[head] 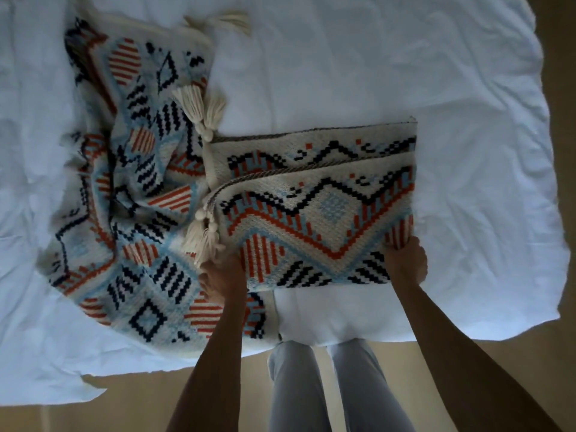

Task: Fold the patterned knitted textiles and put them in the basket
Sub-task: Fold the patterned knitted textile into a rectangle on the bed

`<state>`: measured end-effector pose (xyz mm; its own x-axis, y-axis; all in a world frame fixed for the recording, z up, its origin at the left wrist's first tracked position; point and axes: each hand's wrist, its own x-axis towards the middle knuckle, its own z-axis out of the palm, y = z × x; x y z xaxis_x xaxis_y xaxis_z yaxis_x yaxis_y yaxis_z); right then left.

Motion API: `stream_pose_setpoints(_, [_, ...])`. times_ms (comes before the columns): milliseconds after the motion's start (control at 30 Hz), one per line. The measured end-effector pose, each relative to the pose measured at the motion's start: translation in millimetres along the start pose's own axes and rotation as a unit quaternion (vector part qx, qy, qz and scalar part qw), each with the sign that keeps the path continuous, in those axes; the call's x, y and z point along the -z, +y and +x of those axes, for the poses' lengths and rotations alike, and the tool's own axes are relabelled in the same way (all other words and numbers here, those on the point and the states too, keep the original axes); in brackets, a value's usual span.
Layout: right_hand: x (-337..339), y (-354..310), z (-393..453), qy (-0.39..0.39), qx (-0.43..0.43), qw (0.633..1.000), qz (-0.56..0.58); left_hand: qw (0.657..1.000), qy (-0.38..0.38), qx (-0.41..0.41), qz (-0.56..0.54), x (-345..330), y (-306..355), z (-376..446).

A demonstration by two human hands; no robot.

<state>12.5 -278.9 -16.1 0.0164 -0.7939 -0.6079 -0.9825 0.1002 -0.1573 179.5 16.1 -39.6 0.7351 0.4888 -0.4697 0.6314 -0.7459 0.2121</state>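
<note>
Both hands are clamped on the near edge of a folded cream knit throw with orange, blue and black geometric pattern [314, 210]: left hand [223, 279] at its tasselled corner, right hand [405, 260] at the other. It lies on a bed with a rumpled white sheet [405, 73], beside a second matching throw [124, 182] left crumpled. Tan floor [156, 400] below.

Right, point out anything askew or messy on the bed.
The second patterned textile lies crumpled on the white sheet, left of the folded textile that both hands grip. The fold's upper layers sit offset, their edges not aligned.
</note>
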Motion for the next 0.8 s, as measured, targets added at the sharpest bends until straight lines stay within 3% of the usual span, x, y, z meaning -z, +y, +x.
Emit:
stream_pose_setpoints(100, [5, 12, -10, -0.006, -0.025, 0.999, 0.032, 0.990, -0.110, -0.005, -0.088, 8, -20, 2])
stream_pose_setpoints(167, [13, 19, -14, -0.005, -0.035, 0.999, 0.036, 0.986, -0.153, -0.022, -0.065, 21, -26, 9])
stream_pose_setpoints(400, [15, 48, -36, -0.043, -0.078, 0.994, -0.064, 0.985, -0.095, -0.007, 0.144, 48, -37, -16])
stream_pose_setpoints(500, [7, 32, -39, 0.022, 0.051, 0.997, -0.059, 0.987, -0.019, -0.123, 0.103, 37, -26, -17])
stream_pose_setpoints(633, [1, -12, -19, 0.093, 0.185, 0.978, 0.018, 0.955, 0.048, -0.287, 0.063, 26, 23, 4])
stream_pose_setpoints(800, [-9, -43, 10, 0.110, 0.202, 0.973, 0.030, 0.903, 0.024, -0.407, 0.134, 9, 54, 44])
